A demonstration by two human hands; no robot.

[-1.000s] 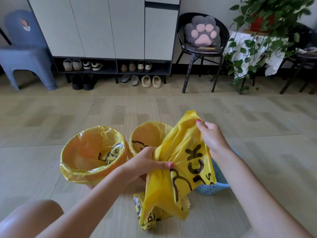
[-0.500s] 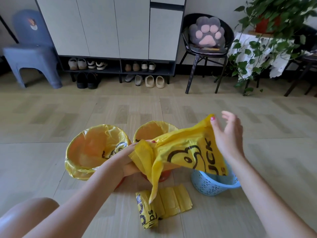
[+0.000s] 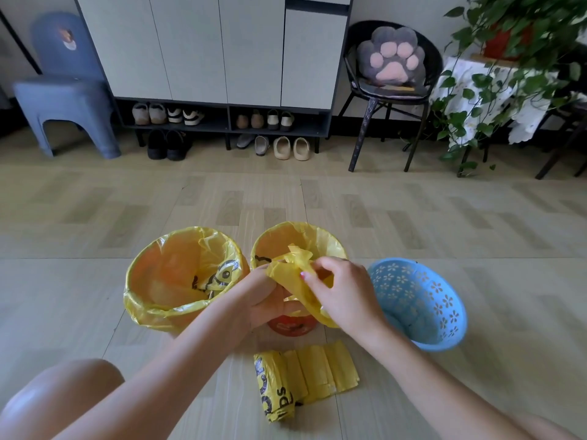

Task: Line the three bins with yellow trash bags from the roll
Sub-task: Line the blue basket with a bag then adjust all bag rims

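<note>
Both hands grip one bunched bag (image 3: 287,274) over the mid bin (image 3: 330,246): left hand (image 3: 270,300) clutches it from below, right hand (image 3: 341,290) pinches its top w/ curled fingers. Blue bin (image 3: 444,315) sits unlined just right; roll (image 3: 276,389) lies near, on floor.

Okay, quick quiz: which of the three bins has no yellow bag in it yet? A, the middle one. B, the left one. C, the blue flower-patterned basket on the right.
C: the blue basket shows bare plastic inside, while the left bin and middle bin have yellow liners over their rims.
</note>
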